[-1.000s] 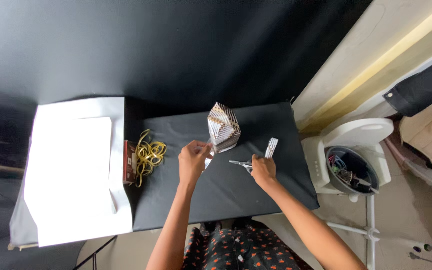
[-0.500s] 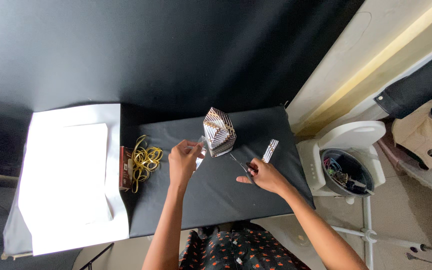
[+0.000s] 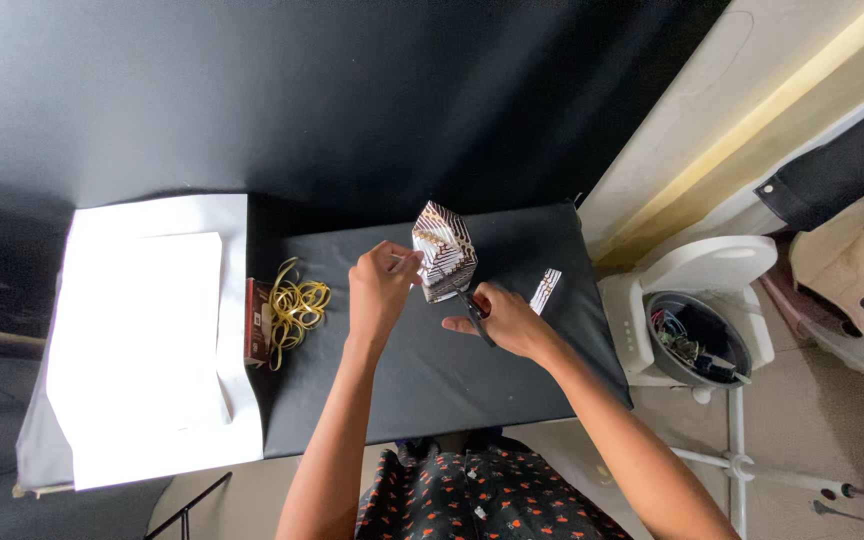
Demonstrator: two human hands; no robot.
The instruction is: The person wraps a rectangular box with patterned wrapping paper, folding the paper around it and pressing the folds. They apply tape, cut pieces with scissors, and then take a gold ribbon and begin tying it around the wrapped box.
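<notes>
A small box wrapped in brown and white striped paper (image 3: pixel 444 250) stands on the black table (image 3: pixel 432 370). My left hand (image 3: pixel 380 288) is closed on a loose flap of wrapping at the box's left side. My right hand (image 3: pixel 502 320) grips dark scissors (image 3: pixel 474 312), whose blades point up at the lower edge of the box. The flap itself is mostly hidden by my fingers.
A tangle of gold ribbon (image 3: pixel 294 308) lies on a flat reddish-brown box (image 3: pixel 255 320) at the table's left. A striped paper scrap (image 3: pixel 546 289) lies right of my hands. White sheets (image 3: pixel 147 340) cover the left side. A white stool holding a bowl of small items (image 3: pixel 697 335) stands at the right.
My right hand has taken up the scissors and brought them to the bottom of the wrapped box. My left hand stays on the wrapping at its left side.
</notes>
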